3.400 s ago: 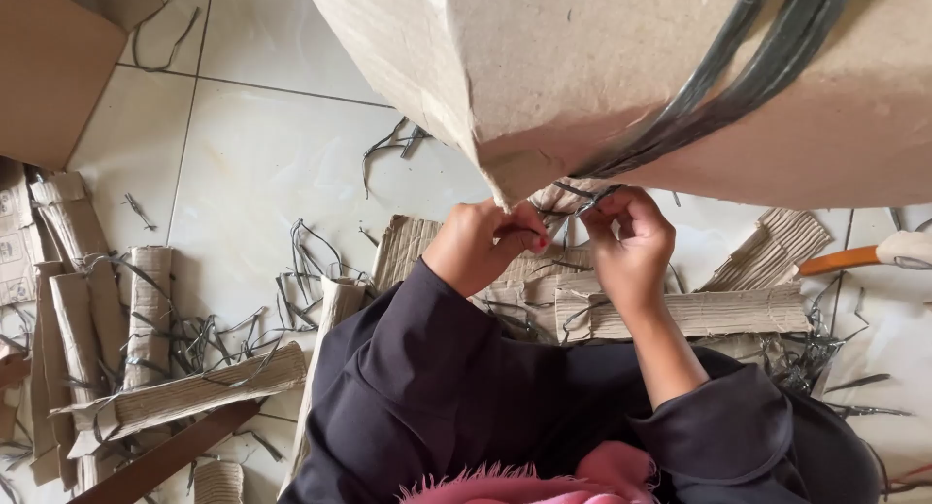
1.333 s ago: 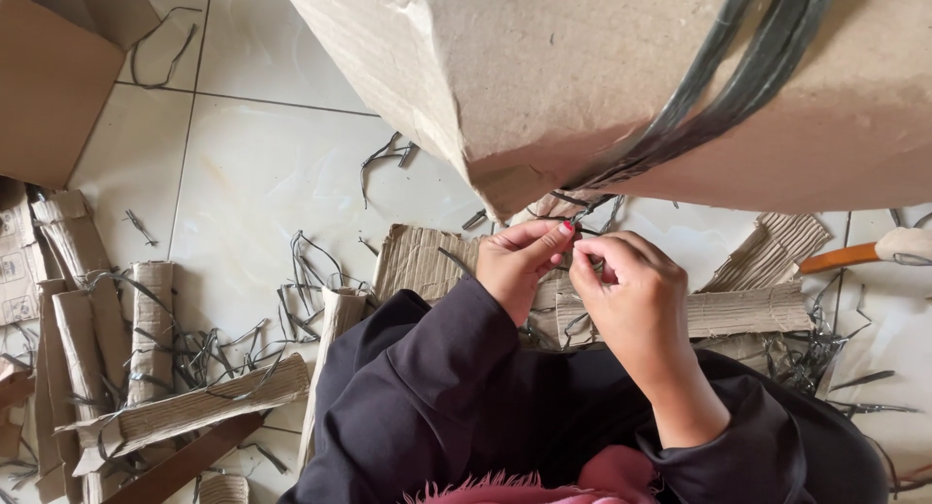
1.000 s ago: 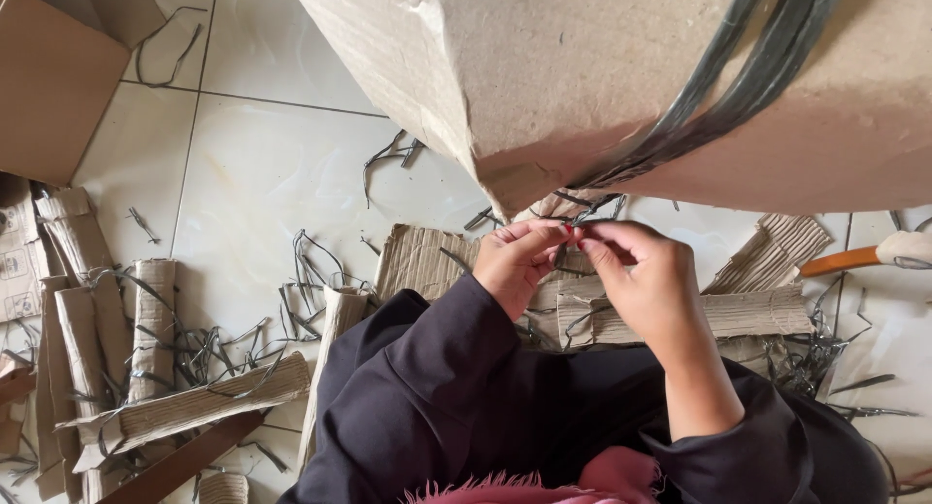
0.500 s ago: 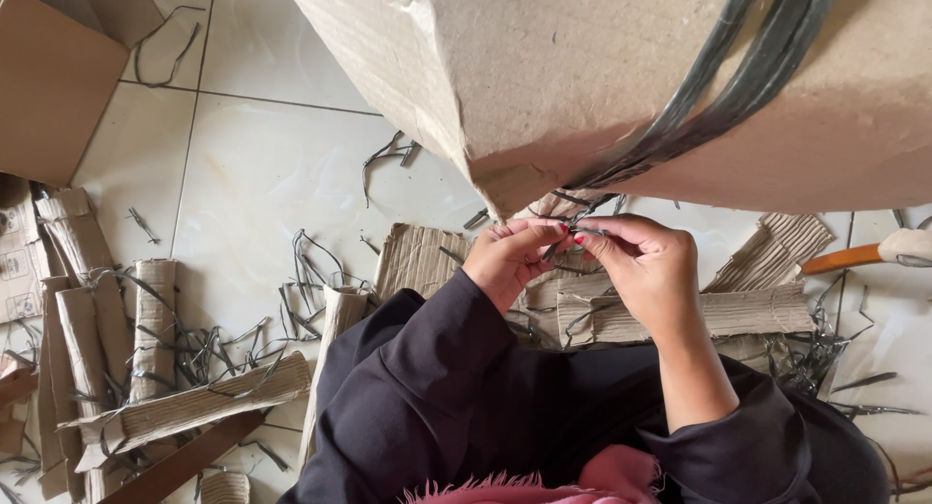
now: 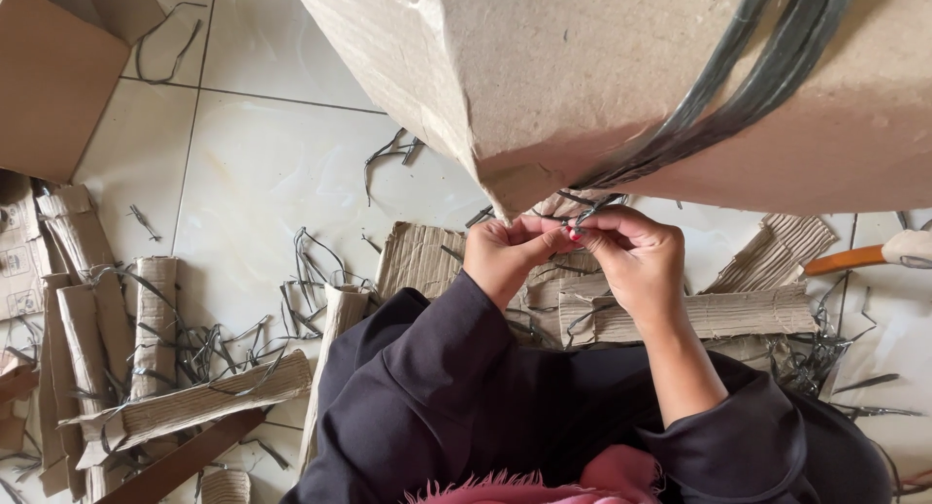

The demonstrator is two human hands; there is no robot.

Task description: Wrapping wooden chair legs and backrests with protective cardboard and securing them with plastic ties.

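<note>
Cardboard box (image 5: 621,67) fills the upper right of the frame, its lower corner just above both hands. Left hand (image 5: 505,256) and right hand (image 5: 631,261) pinch grey strap ends (image 5: 582,205) there (fingertips meeting); bare tile (image 5: 262,164) lies upper left.

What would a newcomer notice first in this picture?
First, the big brown cardboard sheet filling the top, with dark grey straps running across it. Just under its corner, the left hand and right hand meet, pinching the strap ends. Rolled cardboard scraps and cut strap pieces litter the white tiled floor at left.
</note>
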